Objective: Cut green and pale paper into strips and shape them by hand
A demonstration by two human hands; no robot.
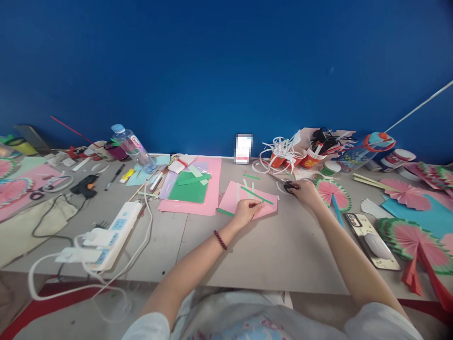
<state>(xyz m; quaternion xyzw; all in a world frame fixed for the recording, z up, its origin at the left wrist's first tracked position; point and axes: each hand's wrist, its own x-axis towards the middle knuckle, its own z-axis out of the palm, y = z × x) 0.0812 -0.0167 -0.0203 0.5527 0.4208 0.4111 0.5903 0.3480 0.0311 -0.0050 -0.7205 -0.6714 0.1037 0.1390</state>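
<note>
My left hand [246, 211], a dark beaded bracelet on its wrist, is pinched over the pink paper sheet [230, 196] in front of me. Its fingertips close at a green paper strip [256, 194] that lies slantwise on the sheet. Pale strips [238, 192] also cross this paper, and a green edge runs along its lower left. To the right, my right hand [306, 192] is closed around the black handles of a pair of scissors [290, 187]. The blades point left, beyond the sheet's upper right corner. A short green strip [251, 177] lies behind the sheet.
On the left are a power strip [118, 231] with cables, a glue gun [84, 185], a bottle [133, 146] and green sheets [187, 191] on pink paper. Cups [311, 158] with tools stand behind my right hand. Folded paper fans [412, 238] and a phone [357, 226] lie at right.
</note>
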